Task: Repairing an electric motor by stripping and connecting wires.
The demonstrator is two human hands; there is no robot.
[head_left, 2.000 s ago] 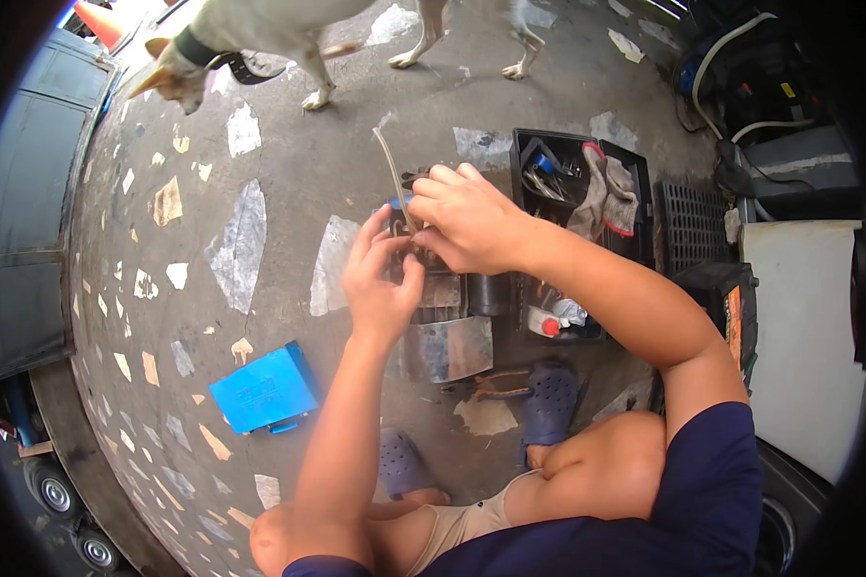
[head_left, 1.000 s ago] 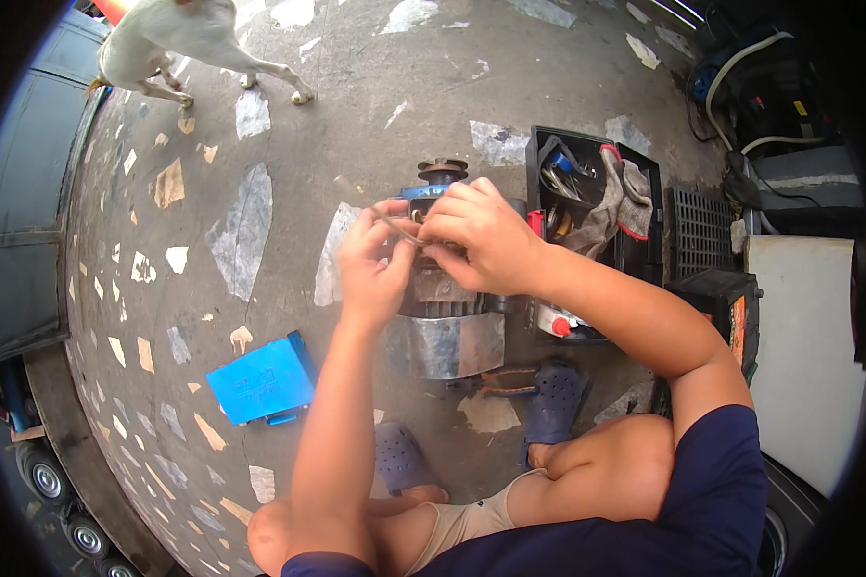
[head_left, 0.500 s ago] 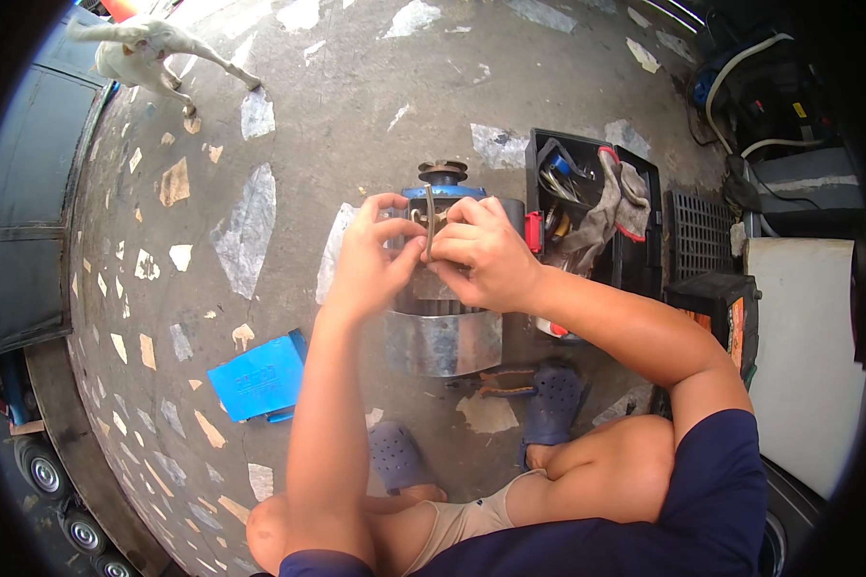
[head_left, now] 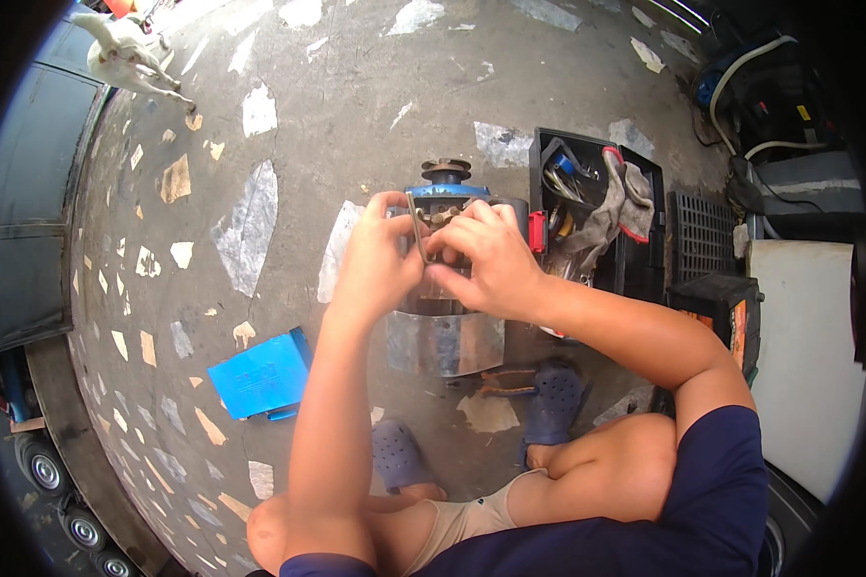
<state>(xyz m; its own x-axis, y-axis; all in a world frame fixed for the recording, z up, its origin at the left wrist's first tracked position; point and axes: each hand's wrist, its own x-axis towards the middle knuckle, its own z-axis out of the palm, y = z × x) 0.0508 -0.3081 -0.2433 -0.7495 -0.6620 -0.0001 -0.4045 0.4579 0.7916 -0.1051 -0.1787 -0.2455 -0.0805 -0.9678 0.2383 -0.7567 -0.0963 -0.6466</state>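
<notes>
In front of me on the floor stands an electric motor with a bare metal casing, a blue end and a rusty pulley at its far side. My left hand pinches a thin, flat metal strip, which stands nearly upright over the motor's top. Its exact kind does not show. My right hand is close beside it, fingers curled in at the brass-coloured terminal bolts. Whatever those fingertips grip is hidden behind them.
Right of the motor, an open black toolbox holds tools and grey gloves. A blue metal cover lies left of my left forearm. Farther right are a black crate and a white panel. A white dog walks at upper left.
The metal strip has shifted left and leans with my left hand, while my right fingers have come away from it, uncovering terminal bolts. The dog has moved farther off to the left.
</notes>
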